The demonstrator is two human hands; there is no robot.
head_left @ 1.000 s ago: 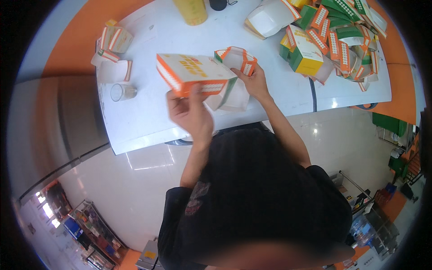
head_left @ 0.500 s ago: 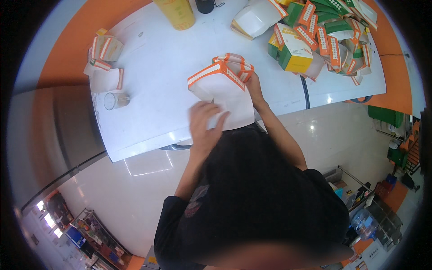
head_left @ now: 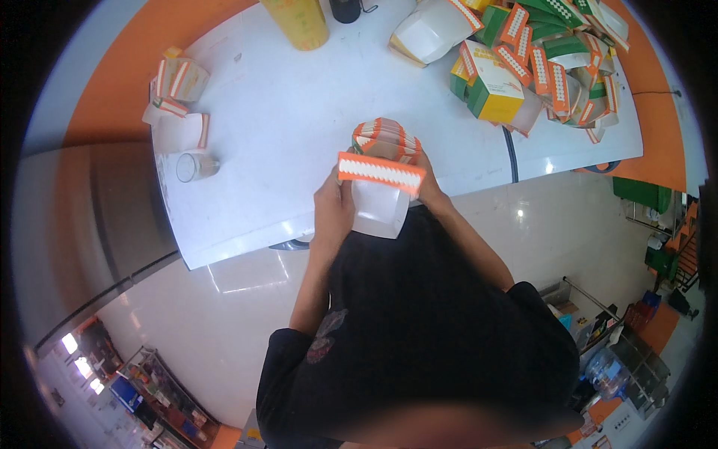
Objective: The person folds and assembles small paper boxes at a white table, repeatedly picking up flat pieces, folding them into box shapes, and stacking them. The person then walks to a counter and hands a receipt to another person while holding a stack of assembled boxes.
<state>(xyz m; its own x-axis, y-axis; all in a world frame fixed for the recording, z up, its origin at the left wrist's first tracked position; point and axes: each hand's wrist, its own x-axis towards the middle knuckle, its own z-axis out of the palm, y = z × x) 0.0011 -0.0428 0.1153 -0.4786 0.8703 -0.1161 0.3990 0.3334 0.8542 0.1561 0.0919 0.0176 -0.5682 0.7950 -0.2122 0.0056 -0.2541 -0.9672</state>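
Between my two hands, close to my body at the table's near edge, is a paper food carton (head_left: 380,208) with a white inside and an orange rim strip patterned in white. My left hand (head_left: 334,206) grips its left side, fingers closed and partly hidden behind it. On the opposite side my right hand (head_left: 431,182) is closed on the carton's edge. Just beyond the rim strip sits another orange-and-white patterned carton piece (head_left: 385,135), touching or nested against the first; I cannot tell which.
A heap of folded green and orange cartons (head_left: 561,75) covers the far right of the white table (head_left: 277,135). A yellow cup (head_left: 298,26) and a black object (head_left: 345,9) stand at the back. Small cartons (head_left: 179,81) and a clear glass (head_left: 197,168) are at left.
The carton has folded from a wide, flat white sheet into a narrower open shape. My left hand has moved from its inner face to its left side and closed there.
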